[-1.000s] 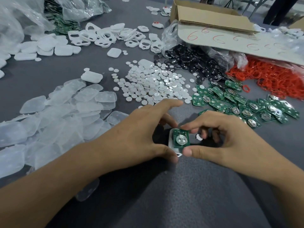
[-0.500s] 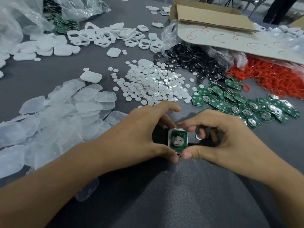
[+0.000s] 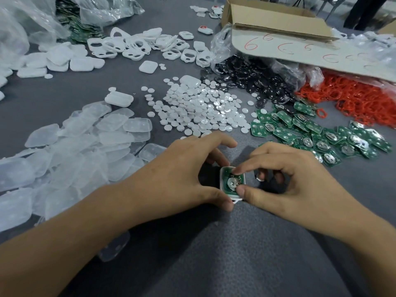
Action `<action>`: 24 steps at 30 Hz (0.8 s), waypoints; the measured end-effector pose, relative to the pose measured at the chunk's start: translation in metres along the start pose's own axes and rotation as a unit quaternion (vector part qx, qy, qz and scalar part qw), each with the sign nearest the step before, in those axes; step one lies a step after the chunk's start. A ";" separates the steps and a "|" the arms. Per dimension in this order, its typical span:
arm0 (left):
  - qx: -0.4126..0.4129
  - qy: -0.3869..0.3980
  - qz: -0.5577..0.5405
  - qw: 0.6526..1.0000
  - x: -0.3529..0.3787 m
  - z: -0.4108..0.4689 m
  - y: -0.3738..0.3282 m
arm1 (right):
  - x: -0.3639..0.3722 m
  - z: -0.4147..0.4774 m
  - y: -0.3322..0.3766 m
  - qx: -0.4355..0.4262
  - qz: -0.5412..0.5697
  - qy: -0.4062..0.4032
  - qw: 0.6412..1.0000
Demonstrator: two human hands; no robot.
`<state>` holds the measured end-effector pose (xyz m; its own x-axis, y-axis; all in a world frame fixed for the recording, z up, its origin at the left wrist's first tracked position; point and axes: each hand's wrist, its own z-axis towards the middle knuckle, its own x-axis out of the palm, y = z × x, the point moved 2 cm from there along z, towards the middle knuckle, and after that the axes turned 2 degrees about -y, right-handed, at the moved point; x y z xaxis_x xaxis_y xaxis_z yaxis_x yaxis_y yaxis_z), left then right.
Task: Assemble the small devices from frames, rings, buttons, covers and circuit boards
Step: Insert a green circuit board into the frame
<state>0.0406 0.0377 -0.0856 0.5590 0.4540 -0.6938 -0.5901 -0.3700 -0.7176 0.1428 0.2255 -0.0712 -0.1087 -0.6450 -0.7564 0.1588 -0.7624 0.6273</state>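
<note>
Head view: both hands meet low over the grey counter (image 3: 214, 264), close to the person. The left hand (image 3: 182, 174) is curled around a small white frame (image 3: 222, 188). Its thumb presses the frame's near corner, a finger touches the far edge, and the index finger arches above without touching anything. Seated inside the frame, face up, is a green circuit board (image 3: 227, 179) with a round silver disc at its middle.

The right hand (image 3: 289, 189) pinches that board. Its index fingertip rests on the far end and its thumb on the near right edge, while the other fingers are bent underneath. A small white piece (image 3: 260, 179) lies on the counter just below those bent fingers.

Loose parts are spread around:
- clear covers (image 3: 75, 151) heaped at the left
- white buttons (image 3: 199, 110) beyond the hands
- more green boards (image 3: 310, 133) at the right
- red rings (image 3: 353, 99) further right
- black discs (image 3: 246, 76) spilling from a bag
- white frames (image 3: 150, 46) further back
- a cardboard box (image 3: 278, 20) at the far edge
</note>
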 end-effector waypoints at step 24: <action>-0.004 -0.018 -0.012 1.000 -0.003 0.000 0.000 | 0.010 0.002 0.011 0.026 -0.056 -0.012 0.998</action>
<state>0.0396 0.0362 -0.0836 0.5506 0.4921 -0.6743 -0.5723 -0.3655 -0.7341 0.1412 0.2106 -0.0714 -0.1465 -0.5559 -0.8183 0.0933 -0.8313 0.5480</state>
